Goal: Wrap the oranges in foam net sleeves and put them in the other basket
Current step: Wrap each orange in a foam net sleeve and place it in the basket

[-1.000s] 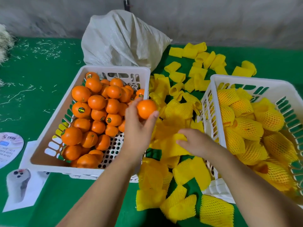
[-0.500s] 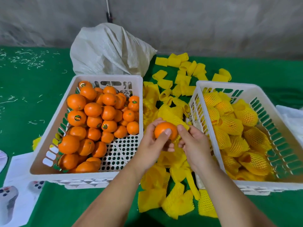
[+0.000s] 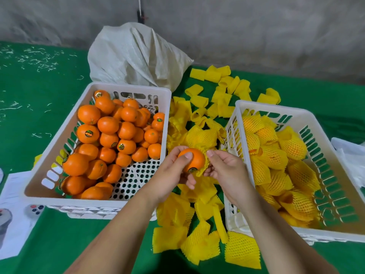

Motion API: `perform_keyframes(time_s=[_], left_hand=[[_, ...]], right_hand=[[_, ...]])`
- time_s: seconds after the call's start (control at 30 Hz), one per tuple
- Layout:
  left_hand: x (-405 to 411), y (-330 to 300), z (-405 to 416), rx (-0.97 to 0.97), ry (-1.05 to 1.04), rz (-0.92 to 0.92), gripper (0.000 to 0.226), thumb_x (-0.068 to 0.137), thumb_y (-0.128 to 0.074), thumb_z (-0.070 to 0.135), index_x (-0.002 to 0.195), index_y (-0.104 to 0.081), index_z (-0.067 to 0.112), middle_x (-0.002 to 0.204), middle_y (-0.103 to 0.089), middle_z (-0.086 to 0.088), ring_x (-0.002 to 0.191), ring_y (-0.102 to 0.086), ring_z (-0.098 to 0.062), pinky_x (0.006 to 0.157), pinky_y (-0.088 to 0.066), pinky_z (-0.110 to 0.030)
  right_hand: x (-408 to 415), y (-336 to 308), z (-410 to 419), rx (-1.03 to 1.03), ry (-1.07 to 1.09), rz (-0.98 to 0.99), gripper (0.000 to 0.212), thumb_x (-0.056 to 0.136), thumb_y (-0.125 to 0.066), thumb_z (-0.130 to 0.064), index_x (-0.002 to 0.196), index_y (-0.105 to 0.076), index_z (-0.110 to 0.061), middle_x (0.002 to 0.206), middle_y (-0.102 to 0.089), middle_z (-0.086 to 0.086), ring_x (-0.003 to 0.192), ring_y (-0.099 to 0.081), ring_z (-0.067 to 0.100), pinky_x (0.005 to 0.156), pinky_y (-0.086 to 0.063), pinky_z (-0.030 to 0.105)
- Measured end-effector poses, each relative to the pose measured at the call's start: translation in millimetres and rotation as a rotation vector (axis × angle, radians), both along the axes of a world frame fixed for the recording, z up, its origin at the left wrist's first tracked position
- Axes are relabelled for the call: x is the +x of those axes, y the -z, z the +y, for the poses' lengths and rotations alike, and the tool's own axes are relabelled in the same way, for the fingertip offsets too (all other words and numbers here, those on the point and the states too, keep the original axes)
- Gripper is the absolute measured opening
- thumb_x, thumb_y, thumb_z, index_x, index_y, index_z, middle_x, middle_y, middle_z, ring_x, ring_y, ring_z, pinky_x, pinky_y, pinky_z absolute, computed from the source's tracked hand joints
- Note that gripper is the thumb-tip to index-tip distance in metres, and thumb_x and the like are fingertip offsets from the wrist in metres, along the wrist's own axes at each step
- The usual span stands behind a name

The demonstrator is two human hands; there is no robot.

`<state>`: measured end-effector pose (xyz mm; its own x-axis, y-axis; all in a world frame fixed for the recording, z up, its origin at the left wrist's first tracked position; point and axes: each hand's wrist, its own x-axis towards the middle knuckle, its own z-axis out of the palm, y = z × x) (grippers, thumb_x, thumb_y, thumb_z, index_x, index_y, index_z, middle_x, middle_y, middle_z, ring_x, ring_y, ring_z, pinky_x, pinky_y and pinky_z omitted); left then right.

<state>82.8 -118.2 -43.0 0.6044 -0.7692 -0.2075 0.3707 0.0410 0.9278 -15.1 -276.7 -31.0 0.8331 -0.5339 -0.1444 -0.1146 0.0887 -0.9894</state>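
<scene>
Head view: the left hand (image 3: 171, 175) grasps one orange (image 3: 192, 160) between thumb and fingers, while the right hand (image 3: 227, 171) pinches the mouth of a yellow foam net sleeve (image 3: 204, 165) already lipped over the fruit's right side; to seat it well, the right hand should probably stretch the mouth wide and draw it leftward as the left fingers give way, lest the net bunch or tear. To the left of the grip stands the white basket (image 3: 126, 88) of bare oranges, to its right the other basket (image 3: 272, 107) of wrapped ones; loose sleeves (image 3: 199, 246) litter the green cloth (image 3: 43, 89) beneath, a pale sack (image 3: 134, 54) and grey wall (image 3: 256, 30) beyond.
</scene>
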Motion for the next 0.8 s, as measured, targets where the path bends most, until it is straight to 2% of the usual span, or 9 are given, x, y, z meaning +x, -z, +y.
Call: perform_keyframes(time_s=[0.03, 0.1, 0.2, 0.3, 0.47, 0.57, 0.63, 0.7, 0.8], left_hand=[[0.6, 0.7, -0.3, 0.005, 0.003, -0.004, 0.057, 0.086, -0.064, 0.064, 0.128, -0.054, 0.027, 0.075, -0.068, -0.013, 0.059, -0.064, -0.027, 0.064, -0.055, -0.035], [0.9, 2.5, -2.3, -0.002, 0.011, -0.023, 0.050, 0.088, -0.065, 0.061, 0.124, -0.058, 0.028, 0.077, -0.066, -0.017, 0.057, -0.062, -0.026, 0.061, -0.054, -0.034], [-0.9, 2.9, -3.5, -0.028, -0.018, -0.038, 0.051, 0.090, -0.066, 0.057, 0.125, -0.061, 0.020, 0.087, -0.067, -0.019, 0.053, -0.062, -0.025, 0.055, -0.053, -0.031], [-0.8, 2.7, -2.7, -0.043, -0.031, -0.073, 0.054, 0.092, -0.065, 0.056, 0.128, -0.062, 0.016, 0.089, -0.069, -0.016, 0.053, -0.061, -0.024, 0.056, -0.054, -0.032], [-2.8, 0.8, 0.6, -0.036, 0.069, -0.045, 0.050, 0.086, -0.071, 0.062, 0.120, -0.062, 0.027, 0.105, -0.064, -0.024, 0.054, -0.063, -0.025, 0.056, -0.054, -0.030], [-0.3, -1.6, 3.0, -0.031, 0.138, -0.053, 0.061, 0.079, -0.080, 0.066, 0.123, -0.065, 0.026, 0.104, -0.067, -0.020, 0.056, -0.065, -0.021, 0.057, -0.055, -0.028], [0.9, -2.6, 5.4, -0.054, 0.155, -0.039, 0.053, 0.081, -0.082, 0.055, 0.123, -0.069, 0.026, 0.105, -0.069, -0.015, 0.056, -0.064, -0.017, 0.054, -0.055, -0.025], [-1.1, -2.8, 4.6, -0.062, 0.112, -0.050, 0.046, 0.085, -0.078, 0.046, 0.124, -0.071, 0.024, 0.100, -0.070, -0.012, 0.054, -0.062, -0.015, 0.052, -0.053, -0.024], [-3.8, -1.6, -0.3, -0.059, -0.001, -0.085, 0.044, 0.090, -0.079, 0.038, 0.128, -0.069, 0.019, 0.084, -0.071, -0.005, 0.053, -0.060, -0.016, 0.052, -0.053, -0.024]], right_hand=[[1.3, -0.2, -2.5, -0.070, -0.036, 0.023, 0.012, 0.100, -0.067, -0.026, 0.106, -0.077, -0.023, 0.088, -0.075, 0.004, 0.075, -0.069, 0.017, 0.075, -0.059, 0.038], [3.4, -0.5, -7.8, -0.148, -0.122, 0.059, 0.021, 0.094, -0.067, -0.018, 0.112, -0.072, -0.029, 0.094, -0.077, -0.001, 0.087, -0.072, 0.015, 0.079, -0.059, 0.033], [2.0, 0.0, -7.9, -0.165, -0.184, 0.102, 0.029, 0.080, -0.069, -0.031, 0.107, -0.071, -0.040, 0.089, -0.076, -0.003, 0.083, -0.069, 0.012, 0.075, -0.054, 0.029], [3.3, 5.8, -2.1, -0.210, -0.052, 0.058, 0.017, 0.084, -0.071, -0.035, 0.092, -0.072, -0.050, 0.087, -0.072, -0.004, 0.076, -0.064, 0.009, 0.067, -0.047, 0.027], [8.8, 9.1, 7.9, -0.277, 0.194, 0.048, 0.009, 0.097, -0.071, -0.030, 0.088, -0.073, -0.028, 0.090, -0.073, -0.004, 0.085, -0.068, 0.015, 0.076, -0.055, 0.036], [11.4, 5.2, 9.9, -0.416, 0.201, 0.115, 0.004, 0.098, -0.071, -0.026, 0.099, -0.067, -0.027, 0.098, -0.071, -0.007, 0.088, -0.066, 0.008, 0.069, -0.049, 0.018], [11.3, 5.0, 13.0, -0.473, 0.141, 0.143, 0.019, 0.099, -0.069, -0.014, 0.113, -0.067, -0.026, 0.109, -0.069, -0.005, 0.096, -0.066, 0.009, 0.069, -0.047, 0.011], [10.1, 3.4, 13.6, -0.458, 0.111, 0.122, 0.025, 0.099, -0.066, -0.007, 0.120, -0.069, -0.021, 0.114, -0.070, -0.001, 0.102, -0.068, 0.012, 0.078, -0.054, 0.019], [8.0, -4.4, 8.0, -0.393, 0.130, 0.047, 0.016, 0.098, -0.068, -0.012, 0.107, -0.074, -0.023, 0.104, -0.075, 0.000, 0.096, -0.071, 0.012, 0.083, -0.058, 0.032]])
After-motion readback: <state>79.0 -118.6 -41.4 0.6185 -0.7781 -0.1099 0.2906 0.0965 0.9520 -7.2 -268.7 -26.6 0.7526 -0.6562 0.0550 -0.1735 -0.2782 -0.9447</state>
